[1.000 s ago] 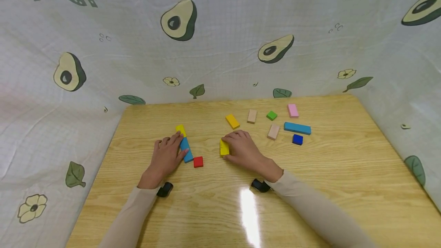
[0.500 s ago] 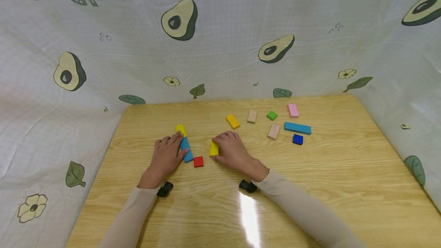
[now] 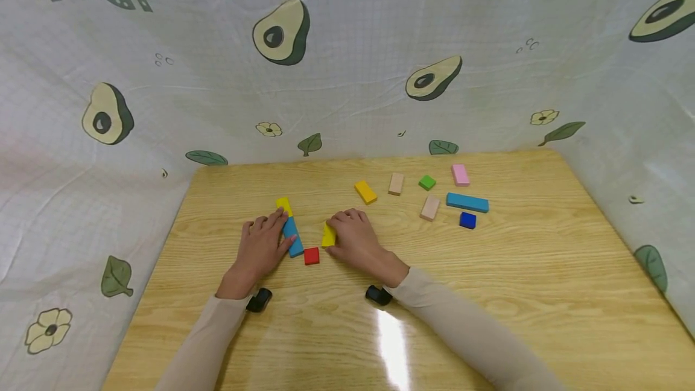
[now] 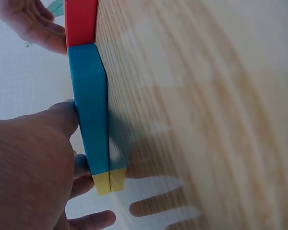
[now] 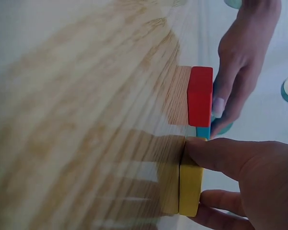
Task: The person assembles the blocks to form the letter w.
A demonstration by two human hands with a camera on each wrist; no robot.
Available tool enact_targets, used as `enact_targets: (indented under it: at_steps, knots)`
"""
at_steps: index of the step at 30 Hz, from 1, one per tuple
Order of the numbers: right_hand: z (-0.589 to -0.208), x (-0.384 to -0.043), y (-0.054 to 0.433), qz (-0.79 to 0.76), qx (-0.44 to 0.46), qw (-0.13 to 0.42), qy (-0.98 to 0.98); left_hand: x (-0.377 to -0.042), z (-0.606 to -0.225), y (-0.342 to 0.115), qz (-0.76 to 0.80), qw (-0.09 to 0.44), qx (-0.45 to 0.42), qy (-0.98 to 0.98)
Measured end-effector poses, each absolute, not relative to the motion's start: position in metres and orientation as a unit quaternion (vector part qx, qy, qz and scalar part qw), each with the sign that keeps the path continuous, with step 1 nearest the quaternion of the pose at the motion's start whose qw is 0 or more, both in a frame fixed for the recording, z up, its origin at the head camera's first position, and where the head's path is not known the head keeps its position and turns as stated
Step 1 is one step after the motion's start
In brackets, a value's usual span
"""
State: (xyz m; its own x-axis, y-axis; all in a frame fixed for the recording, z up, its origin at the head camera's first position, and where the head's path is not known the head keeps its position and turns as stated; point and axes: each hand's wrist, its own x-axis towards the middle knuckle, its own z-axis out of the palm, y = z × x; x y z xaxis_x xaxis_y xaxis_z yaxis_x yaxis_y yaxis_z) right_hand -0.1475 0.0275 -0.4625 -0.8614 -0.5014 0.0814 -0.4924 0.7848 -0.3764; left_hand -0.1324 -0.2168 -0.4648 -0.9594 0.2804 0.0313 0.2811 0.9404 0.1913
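Note:
A blue block (image 3: 292,240) lies lengthwise on the table with a small yellow block (image 3: 285,206) at its far end. On top of these rests my left hand (image 3: 260,244), its thumb on the blue block and its fingertips near where the two blocks meet. A red square block (image 3: 311,256) lies close to the blue block's near end. My right hand (image 3: 355,239) pinches another yellow block (image 5: 191,187) between thumb and fingers, just right of the red block. In the right wrist view this block stays down at the tabletop.
Toward the back right lie an orange block (image 3: 365,192), two plain wooden blocks (image 3: 396,184), a green block (image 3: 427,182), a pink block (image 3: 460,175), a long blue block (image 3: 467,202) and a dark blue cube (image 3: 467,220). An avocado-print cloth (image 3: 347,77) surrounds the table (image 3: 543,294).
My right hand has slid left along the table with its yellow block, closer to the red and blue blocks. The left hand and the other blocks have stayed put.

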Motion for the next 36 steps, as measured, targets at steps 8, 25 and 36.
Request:
enact_targets:
  at_steps: [8,25,36]
  knots:
    - [-0.461,-0.146,0.021,-0.164,-0.264,0.001,0.95,-0.131,-0.463,-0.216,-0.1,-0.001,-0.14,-0.985]
    - [-0.455,-0.157,0.052,-0.218,-0.235,0.0,0.947,-0.131,-0.462,-0.216,-0.101,-0.004,-0.142,-0.985]
    - [-0.456,-0.183,0.1,-0.23,-0.215,-0.022,0.949,-0.13,-0.463,-0.216,-0.098,-0.003,-0.143,-0.985]
